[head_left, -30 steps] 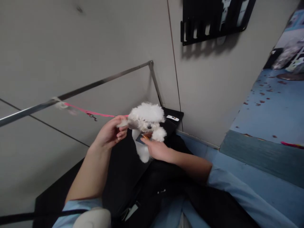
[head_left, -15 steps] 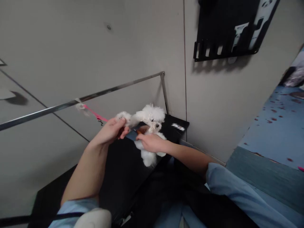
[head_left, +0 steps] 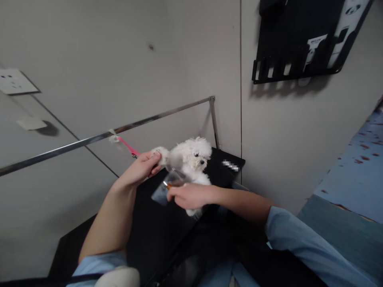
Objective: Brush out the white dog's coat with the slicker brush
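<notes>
A small white fluffy dog [head_left: 196, 153] is on the black table [head_left: 155, 231], its head turned toward the right. My left hand [head_left: 146, 164] is closed round one of its raised paws [head_left: 160, 153]. In my right hand [head_left: 187, 196] is the orange handle of a grooming brush [head_left: 163, 193], whose broad head looks blurred. The brush lies below the raised leg, just in front of the dog's chest. My right hand and forearm hide part of the dog's body.
A metal bar [head_left: 161, 115] crosses behind the dog, with a pink leash [head_left: 128, 146] tied to it. A black tool rack [head_left: 296, 44] hangs on the wall at upper right. A socket [head_left: 18, 81] is at left.
My right hand has moved down, bringing the brush away from the raised leg and into clearer view. The dog's head has turned more to the right. The whole view has shifted slightly.
</notes>
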Motion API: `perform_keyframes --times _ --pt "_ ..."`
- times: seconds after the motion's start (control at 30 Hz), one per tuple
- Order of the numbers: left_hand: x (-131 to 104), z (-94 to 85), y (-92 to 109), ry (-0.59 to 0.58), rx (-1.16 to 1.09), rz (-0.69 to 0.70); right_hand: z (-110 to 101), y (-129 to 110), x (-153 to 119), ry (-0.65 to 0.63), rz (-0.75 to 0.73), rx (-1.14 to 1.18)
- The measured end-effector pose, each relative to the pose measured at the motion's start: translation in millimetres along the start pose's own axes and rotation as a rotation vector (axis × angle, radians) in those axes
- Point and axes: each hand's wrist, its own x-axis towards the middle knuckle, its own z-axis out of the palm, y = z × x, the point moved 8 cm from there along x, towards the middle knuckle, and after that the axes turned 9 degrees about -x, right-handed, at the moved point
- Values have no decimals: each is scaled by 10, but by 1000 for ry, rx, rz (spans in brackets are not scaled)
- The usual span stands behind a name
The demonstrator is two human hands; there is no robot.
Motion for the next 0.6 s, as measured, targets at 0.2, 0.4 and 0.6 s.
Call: perform_keyframes --times 0.2,0.4,0.6 --pt "3 41 38 4 -48 52 176 343 -83 84 316 110" --pt "-8 137 65 21 -76 105 225 337 -117 211 279 214" --pt "-49 222 98 30 -100 175 516 350 -172 58 315 333"
